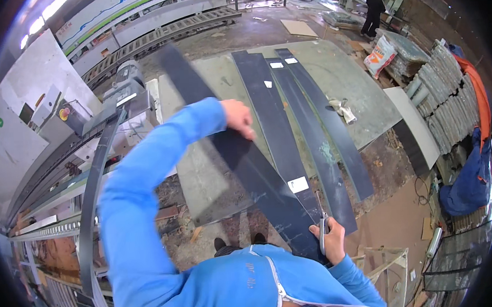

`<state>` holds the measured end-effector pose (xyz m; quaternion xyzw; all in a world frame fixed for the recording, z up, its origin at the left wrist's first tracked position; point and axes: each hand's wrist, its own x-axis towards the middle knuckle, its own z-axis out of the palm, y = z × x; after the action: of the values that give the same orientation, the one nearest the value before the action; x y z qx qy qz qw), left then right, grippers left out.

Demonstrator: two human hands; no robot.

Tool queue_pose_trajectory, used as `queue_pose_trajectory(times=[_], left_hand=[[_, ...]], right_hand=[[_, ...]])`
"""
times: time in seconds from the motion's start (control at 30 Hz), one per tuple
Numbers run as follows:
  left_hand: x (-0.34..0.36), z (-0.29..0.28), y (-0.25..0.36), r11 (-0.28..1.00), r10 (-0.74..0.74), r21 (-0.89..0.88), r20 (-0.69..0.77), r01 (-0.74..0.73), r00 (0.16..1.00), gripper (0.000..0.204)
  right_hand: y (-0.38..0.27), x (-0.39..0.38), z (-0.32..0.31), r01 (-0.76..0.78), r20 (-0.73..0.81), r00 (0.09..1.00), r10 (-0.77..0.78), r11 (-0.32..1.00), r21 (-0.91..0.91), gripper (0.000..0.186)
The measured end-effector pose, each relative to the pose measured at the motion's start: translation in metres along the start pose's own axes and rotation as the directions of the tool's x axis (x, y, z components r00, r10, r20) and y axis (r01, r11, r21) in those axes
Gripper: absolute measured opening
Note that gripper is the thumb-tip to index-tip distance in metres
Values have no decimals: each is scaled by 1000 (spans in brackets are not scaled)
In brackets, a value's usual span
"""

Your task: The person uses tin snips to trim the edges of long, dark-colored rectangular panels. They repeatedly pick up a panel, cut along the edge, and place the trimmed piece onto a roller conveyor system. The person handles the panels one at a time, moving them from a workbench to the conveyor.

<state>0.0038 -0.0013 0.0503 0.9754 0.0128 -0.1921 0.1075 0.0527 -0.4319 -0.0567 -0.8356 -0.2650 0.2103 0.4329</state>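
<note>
A long dark board [246, 159] slants across in front of my body, raised over the other boards, with its far end blurred. My left hand [237, 119] grips its edge about midway along, fingers curled. At the near end, my right hand [334, 240] is closed round a utility knife [322, 233] with a grey handle and a thin tip pointing away from me. That hand is beside the board's edge; whether it also touches the board is hidden. Next to it lie several dark panels [305, 117], and white labels [298, 184] are stuck on some.
The panels rest on a large greyish sheet [198, 195], with crumpled gloves [342, 109] at right. A machine [118, 104] with a motor and rail stands left. Stacked wrapped bundles [448, 93] are at right. A person [373, 13] stands far back.
</note>
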Motion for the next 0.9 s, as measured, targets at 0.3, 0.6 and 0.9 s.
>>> queue_pose_trajectory(times=[0.3,0.6,0.9], left_hand=[[206,37,-43,988,-29,110,-559,109,828,53],[223,127,-67,377,-861,-925,-365,-37,354,77],[280,146,-70,423,-769,-895,-438,-143,467,93]], right_hand=[[29,85,35,-139,-151,969,196,936,323,33],[-10,120,25,34,-222,948,-227,768,-640,36],[23,176,46,-42,-69,997,27,974,-224,45]])
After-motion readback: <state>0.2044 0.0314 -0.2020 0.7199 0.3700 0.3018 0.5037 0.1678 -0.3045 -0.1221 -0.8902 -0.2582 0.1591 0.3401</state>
